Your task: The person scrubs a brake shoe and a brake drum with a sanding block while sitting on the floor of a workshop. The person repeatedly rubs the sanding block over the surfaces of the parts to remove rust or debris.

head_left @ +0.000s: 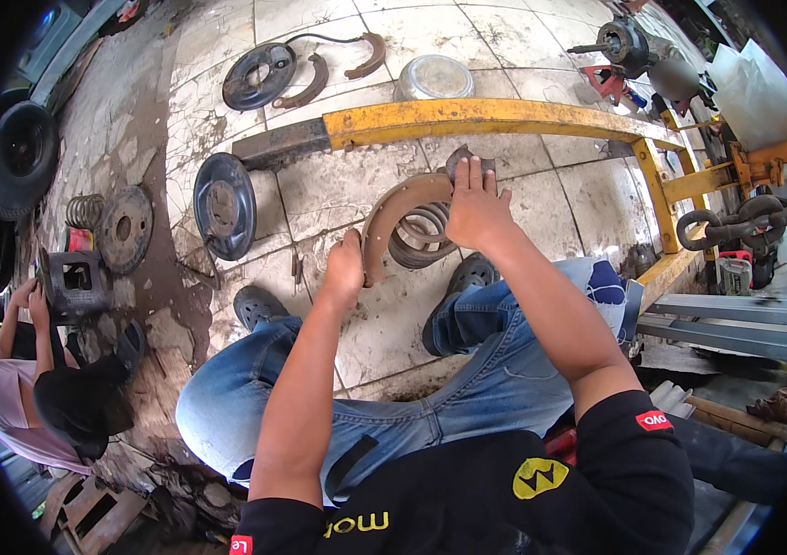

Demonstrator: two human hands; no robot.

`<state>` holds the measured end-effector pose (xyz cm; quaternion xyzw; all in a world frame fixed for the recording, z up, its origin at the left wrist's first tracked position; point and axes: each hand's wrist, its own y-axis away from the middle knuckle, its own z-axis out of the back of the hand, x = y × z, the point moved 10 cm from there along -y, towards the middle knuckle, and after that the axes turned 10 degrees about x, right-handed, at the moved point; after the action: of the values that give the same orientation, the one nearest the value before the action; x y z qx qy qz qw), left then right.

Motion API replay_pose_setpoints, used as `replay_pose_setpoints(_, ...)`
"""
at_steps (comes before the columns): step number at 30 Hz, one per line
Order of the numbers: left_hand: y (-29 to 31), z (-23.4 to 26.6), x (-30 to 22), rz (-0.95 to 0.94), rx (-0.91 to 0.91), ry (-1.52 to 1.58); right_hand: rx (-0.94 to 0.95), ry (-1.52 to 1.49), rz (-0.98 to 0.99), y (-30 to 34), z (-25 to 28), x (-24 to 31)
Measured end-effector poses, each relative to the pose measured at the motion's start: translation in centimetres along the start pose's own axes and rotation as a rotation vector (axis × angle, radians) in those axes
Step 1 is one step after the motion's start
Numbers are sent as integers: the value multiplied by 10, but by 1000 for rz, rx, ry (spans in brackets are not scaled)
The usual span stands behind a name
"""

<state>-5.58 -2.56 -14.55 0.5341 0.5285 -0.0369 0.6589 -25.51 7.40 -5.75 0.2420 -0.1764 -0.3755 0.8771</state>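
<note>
A curved brown brake shoe (384, 217) is tilted up in front of me, above the tiled floor. My left hand (345, 265) is closed around its lower left end. At its upper right end, my right hand (479, 211) presses a dark piece of sandpaper (459, 162) with the fingers stretched over it; the thumb side is partly hidden. Behind the shoe's arc lies a coil spring (412, 252), partly covered by the shoe and my right hand.
A yellow metal frame (495, 111) spans the floor ahead and to the right. Black backing plates (224, 205), more brake shoes (368, 57) and a silver drum (435, 77) lie around it. Heavy chain (754, 220) hangs right. Another person's hands (28, 294) hold a dark metal part at left.
</note>
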Motion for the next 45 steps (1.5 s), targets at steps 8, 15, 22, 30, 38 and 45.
replay_pose_setpoints(8, -2, -1, 1, -24, 26, 25, -41, -48, 53, -10, 6, -4)
replay_pose_setpoints(15, -2, 0, 0, 0, 3, 39, 127, -278, 96, -19, 39, -37)
replay_pose_setpoints(22, -4, 0, 3, -7, 34, 69, 25, -129, 147, 14, 46, -21)
replay_pose_setpoints(30, 3, -2, -4, -19, -11, 29, -45, 51, 54, 10, -3, -10)
replay_pose_setpoints(38, -5, -4, 5, -22, 31, 105, -200, 80, 83, 4, 0, -2)
replay_pose_setpoints(45, -3, -9, 3, -3, 51, 72, -207, 164, 71, 3, 0, 0)
